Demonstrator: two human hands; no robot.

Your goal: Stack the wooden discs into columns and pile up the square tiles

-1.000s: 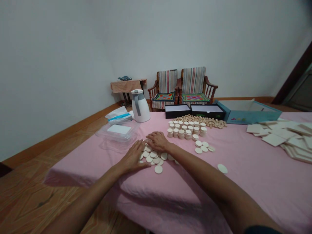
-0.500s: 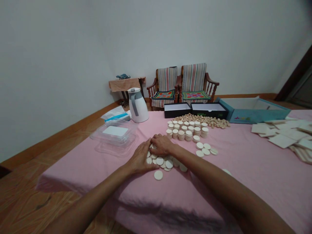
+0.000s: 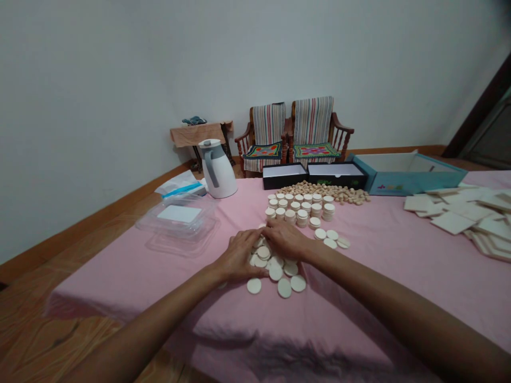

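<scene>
Loose pale wooden discs lie in a heap on the pink tablecloth. My left hand rests on the heap's left side, fingers curved over the discs. My right hand lies on the heap's far side, its fingers bent over the discs and touching the left fingertips. Behind them stand short stacks of discs in rows, and a few single discs lie to the right. Whether either hand grips a disc is hidden.
A pile of small wooden beads lies behind the stacks. Two black boxes, a blue box, square wooden tiles, clear plastic containers and a white jug stand around. Two striped chairs are beyond the table.
Both hands have drawn together over the loose discs, pulling them into a tighter heap nearer the stacks. The view has shifted slightly left.
</scene>
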